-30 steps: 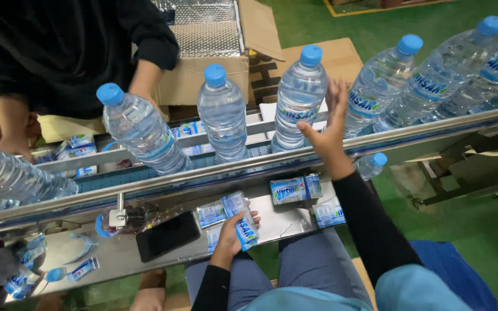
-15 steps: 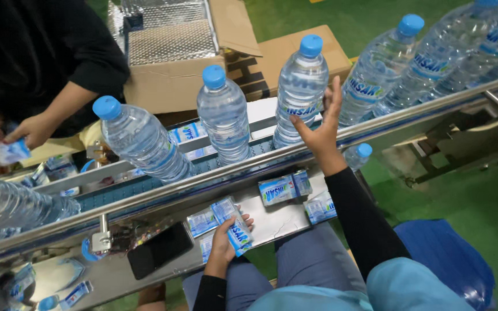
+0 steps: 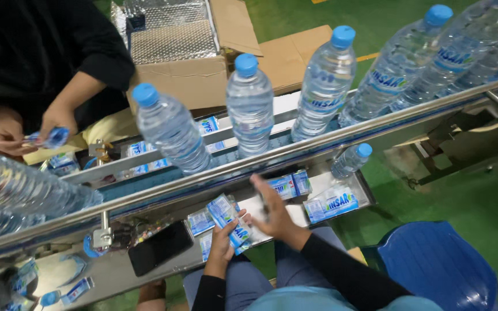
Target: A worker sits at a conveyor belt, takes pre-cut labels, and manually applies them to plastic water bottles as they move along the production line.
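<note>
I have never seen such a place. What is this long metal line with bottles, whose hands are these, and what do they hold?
The picture comes from a camera on a person's head, looking down. The long steel conveyor rail carries clear plastic water bottles with blue caps. Below it, a steel shelf holds flat blue and white label sleeves and a black phone. The person's left hand holds a small stack of such sleeves; the right hand is beside it, fingers at the stack. Across the line, another person's hands hold a sleeve too.

Flat blue-and-white bottle labels stacked, tilted, above the tray.
</note>
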